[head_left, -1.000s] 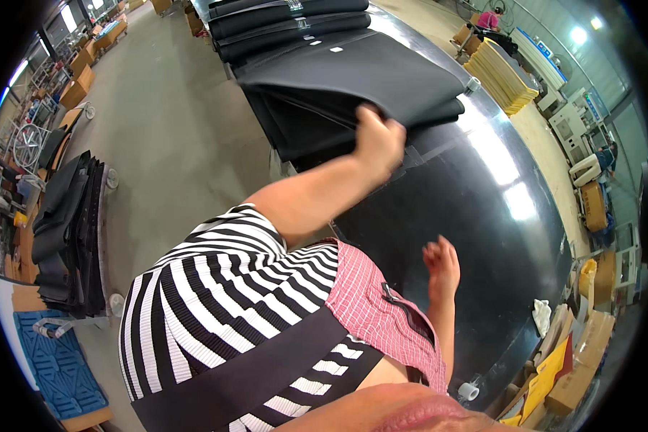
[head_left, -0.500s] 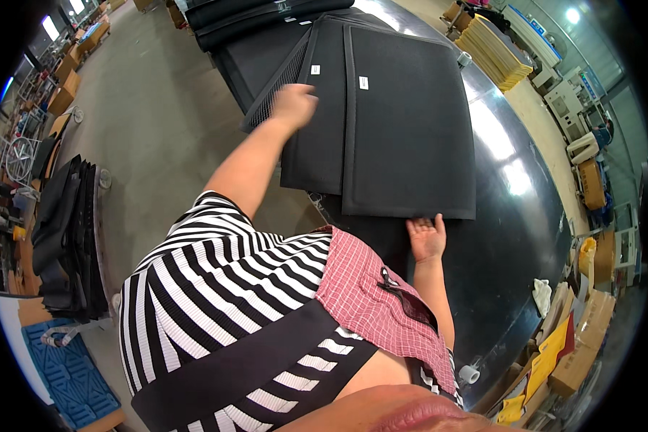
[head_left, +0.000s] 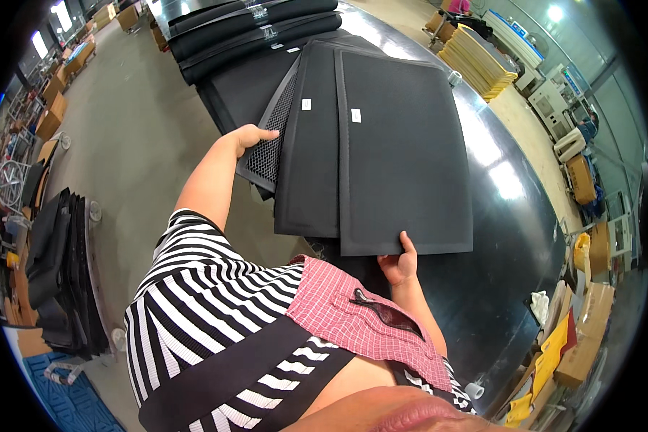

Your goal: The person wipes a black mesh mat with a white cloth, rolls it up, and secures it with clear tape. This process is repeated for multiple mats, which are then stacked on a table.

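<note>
Flat black mats with stitched edges overlap on the table in front of me. On top lies a plain black mat (head_left: pixel 410 158) with a small white label. My right hand (head_left: pixel 399 268) pinches its near edge, thumb above and fingers underneath. Partly beneath it is a second labelled black mat (head_left: pixel 309 158). To the left, a black honeycomb-mesh mat (head_left: pixel 266 158) pokes out at a slant. My left hand (head_left: pixel 252 137) grips its left edge, thumb laid over the mesh and the other fingers mostly hidden below.
Behind the mats lie rolled or folded black mats (head_left: pixel 259 43). The shiny dark table (head_left: pixel 511 259) curves away to the right, with cardboard boxes (head_left: pixel 587 331) beyond it. Yellow sheets (head_left: pixel 475 61) are stacked farther back. Black sheets (head_left: pixel 61 273) hang on a cart at left.
My left hand has moved left and nearer, onto the mesh mat's edge, and more mesh shows. My right hand has closed on the top mat's near edge. The view has shifted.
</note>
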A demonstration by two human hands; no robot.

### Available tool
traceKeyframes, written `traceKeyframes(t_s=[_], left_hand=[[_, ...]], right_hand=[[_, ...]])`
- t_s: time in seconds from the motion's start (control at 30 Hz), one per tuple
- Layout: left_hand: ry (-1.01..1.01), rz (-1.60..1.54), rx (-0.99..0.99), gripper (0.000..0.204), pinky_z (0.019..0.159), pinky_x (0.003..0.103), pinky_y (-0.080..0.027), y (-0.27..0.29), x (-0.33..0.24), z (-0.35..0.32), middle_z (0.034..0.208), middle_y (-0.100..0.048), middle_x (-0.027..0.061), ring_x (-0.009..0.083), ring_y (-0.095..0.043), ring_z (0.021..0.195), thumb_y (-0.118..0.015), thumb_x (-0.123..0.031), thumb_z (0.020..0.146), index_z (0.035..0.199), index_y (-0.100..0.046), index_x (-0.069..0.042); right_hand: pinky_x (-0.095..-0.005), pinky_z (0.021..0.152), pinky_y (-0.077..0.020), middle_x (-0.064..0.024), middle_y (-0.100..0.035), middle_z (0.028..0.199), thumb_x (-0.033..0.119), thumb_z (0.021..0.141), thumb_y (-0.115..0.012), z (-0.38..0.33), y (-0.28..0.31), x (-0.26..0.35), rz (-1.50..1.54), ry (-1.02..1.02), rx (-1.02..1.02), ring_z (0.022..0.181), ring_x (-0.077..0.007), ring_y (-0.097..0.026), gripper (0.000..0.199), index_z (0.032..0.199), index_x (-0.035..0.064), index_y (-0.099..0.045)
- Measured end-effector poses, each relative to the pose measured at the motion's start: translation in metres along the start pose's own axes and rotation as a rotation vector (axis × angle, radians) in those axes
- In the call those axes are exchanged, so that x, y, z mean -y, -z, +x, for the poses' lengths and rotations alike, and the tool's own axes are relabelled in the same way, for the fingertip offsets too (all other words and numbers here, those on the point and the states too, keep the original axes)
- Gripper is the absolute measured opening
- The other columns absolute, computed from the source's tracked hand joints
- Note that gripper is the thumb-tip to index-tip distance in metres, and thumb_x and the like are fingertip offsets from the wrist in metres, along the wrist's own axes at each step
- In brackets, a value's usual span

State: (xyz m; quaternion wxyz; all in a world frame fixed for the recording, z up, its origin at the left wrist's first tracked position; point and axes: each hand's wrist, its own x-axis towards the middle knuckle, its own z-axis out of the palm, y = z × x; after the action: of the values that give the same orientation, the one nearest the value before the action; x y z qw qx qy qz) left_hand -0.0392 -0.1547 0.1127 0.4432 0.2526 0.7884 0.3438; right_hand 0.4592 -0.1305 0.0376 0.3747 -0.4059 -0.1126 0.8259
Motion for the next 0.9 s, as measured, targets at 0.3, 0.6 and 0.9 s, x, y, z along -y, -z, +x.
traceKeyframes(t_s=[0.3, 0.6, 0.9], left_hand=[[-0.068, -0.178, 0.224, 0.040, 0.084, 0.051, -0.059, -0.001, 0.016, 0.003, 0.114, -0.073, 0.0198, 0.0322, -0.073, 0.097, -0.067, -0.018, 0.096, 0.123, -0.063, 0.012], [-0.286, -0.367, 0.268, 0.035, 0.082, 0.044, -0.058, -0.186, 0.039, -0.135, 0.106, -0.073, 0.0181, 0.0267, -0.071, 0.091, -0.067, -0.018, 0.098, 0.114, -0.067, 0.014], [-0.268, 0.261, 1.204, 0.034, 0.083, 0.037, -0.057, -0.384, 0.046, -0.291, 0.102, -0.074, 0.0147, 0.0205, -0.070, 0.093, -0.067, -0.028, 0.099, 0.110, -0.072, 0.004]], right_hand=[[-0.0442, 0.104, -0.0488, -0.0112, -0.065, 0.129, 0.019, 0.100, -0.067, 0.011, 0.002, -0.004, -0.262, 0.397, -0.124, 0.119, -0.0287, -0.062, 0.036, 0.131, 0.0015, -0.061], [-0.0516, 0.108, -0.0494, -0.0191, -0.069, 0.125, 0.014, 0.096, -0.065, -0.013, 0.117, 0.183, -0.200, 0.355, -0.219, 0.115, -0.0376, -0.065, 0.037, 0.126, -0.0069, -0.063], [-0.0506, 0.100, -0.0551, -0.0218, -0.072, 0.118, 0.013, 0.095, -0.066, -0.137, 0.289, 0.342, -0.448, 0.342, -0.439, 0.105, -0.0394, -0.069, 0.037, 0.127, -0.0074, -0.063]])
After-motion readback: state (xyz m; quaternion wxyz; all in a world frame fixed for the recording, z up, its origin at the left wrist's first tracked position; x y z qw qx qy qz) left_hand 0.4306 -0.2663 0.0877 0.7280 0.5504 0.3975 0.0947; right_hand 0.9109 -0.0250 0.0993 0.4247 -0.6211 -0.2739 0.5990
